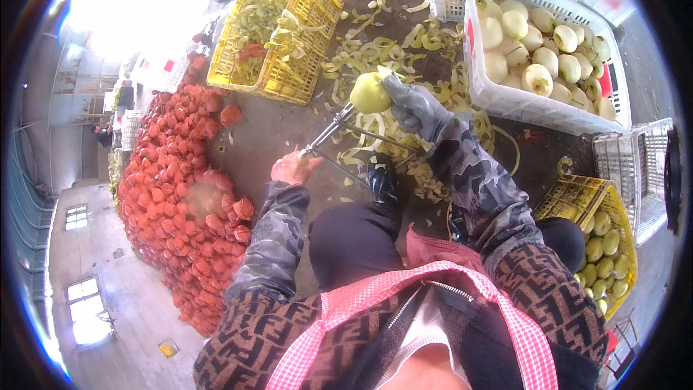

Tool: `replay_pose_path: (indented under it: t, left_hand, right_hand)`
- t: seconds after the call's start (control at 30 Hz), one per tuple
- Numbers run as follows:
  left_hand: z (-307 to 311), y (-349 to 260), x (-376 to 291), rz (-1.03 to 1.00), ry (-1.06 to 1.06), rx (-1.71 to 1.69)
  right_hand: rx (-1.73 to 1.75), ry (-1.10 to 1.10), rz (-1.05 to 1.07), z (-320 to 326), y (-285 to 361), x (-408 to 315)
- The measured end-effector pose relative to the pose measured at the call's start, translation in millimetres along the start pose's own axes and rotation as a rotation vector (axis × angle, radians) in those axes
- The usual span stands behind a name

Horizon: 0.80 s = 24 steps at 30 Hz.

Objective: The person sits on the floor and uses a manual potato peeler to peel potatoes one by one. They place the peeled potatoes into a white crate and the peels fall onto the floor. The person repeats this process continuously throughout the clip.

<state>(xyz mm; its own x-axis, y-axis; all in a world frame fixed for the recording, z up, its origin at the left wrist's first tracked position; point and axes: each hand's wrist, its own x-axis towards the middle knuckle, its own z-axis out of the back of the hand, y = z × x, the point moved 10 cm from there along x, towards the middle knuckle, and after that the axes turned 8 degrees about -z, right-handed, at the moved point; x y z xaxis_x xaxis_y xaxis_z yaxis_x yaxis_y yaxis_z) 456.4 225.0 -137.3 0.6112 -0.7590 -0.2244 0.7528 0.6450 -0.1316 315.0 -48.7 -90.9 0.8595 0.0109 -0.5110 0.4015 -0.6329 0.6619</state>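
Note:
My left hand [293,167], bare, is closed around the near end of a metal rod stand [331,129]. A yellow-green round fruit [370,93] sits at the stand's upper end. My right hand [414,105] wears a grey glove and has its fingers curled. Its thumb side touches the fruit's right side, near a pale sliver at the top. Whether a tool is inside the glove's grasp is hidden. Below both hands, the stand's thin legs reach down beside a black boot [382,177].
Curled peels [379,59] litter the floor. A yellow crate [303,73] holds more peels. White crates hold pale peeled fruit [537,80]; a yellow crate [574,189] at right holds green fruit [605,241]. Red-wrapped round items [178,216] are heaped at left. An openwork white crate [622,160] stands far right.

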Motion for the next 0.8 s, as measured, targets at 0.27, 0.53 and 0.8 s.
replay_pose_path:
  t: [0.27, 0.53, 0.8]
  left_hand:
    - [48, -46, -58, -0.006, -0.168, -0.047]
    - [120, -6, -54, 0.068, -0.436, -0.079]
    - [39, 9, 8, -0.104, -0.267, 0.071]
  right_hand:
    - [-0.029, 0.035, -0.036, -3, 5, 1]
    - [0.051, -0.067, -0.054, 6, -15, 27]
    - [0.059, -0.131, -0.015, -2, -14, 8]
